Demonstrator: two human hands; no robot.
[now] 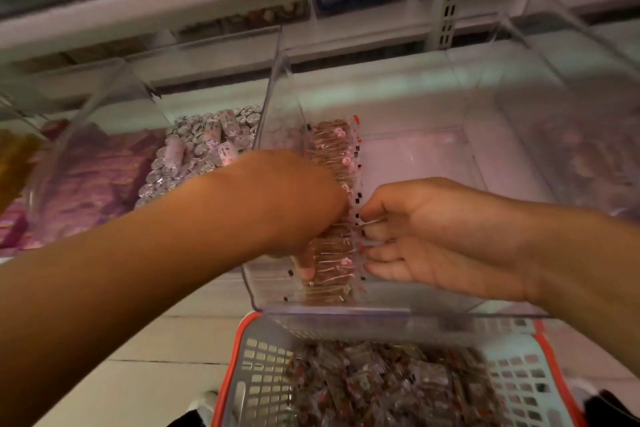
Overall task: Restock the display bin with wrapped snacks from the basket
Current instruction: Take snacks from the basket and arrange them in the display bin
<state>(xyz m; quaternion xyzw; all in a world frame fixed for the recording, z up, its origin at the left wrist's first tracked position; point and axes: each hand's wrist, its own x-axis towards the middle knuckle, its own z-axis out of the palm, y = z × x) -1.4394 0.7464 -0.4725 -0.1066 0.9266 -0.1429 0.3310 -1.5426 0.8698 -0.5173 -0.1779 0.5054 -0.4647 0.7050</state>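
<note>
A clear plastic display bin (433, 156) is sitting on the shelf, open at the top. Along its left wall, brown wrapped snacks (334, 156) in clear film with red and black marks are standing packed in one row running front to back; the right part is lying bare. Just below its front edge, a grey slotted basket (258, 371) with an orange rim is holding a loose heap of the same snacks (388, 388).

— What sits on that white shelf (398, 94)?

— Clear display bins in a row. The middle clear bin (433, 308) has a line of wrapped snacks (334, 149) along its left wall. The bin to its left (114, 107) has silver-wrapped sweets.

— And below?

— A pale tiled floor (145, 367); a grey, orange-rimmed basket (256, 367) of wrapped snacks is down there.
</note>
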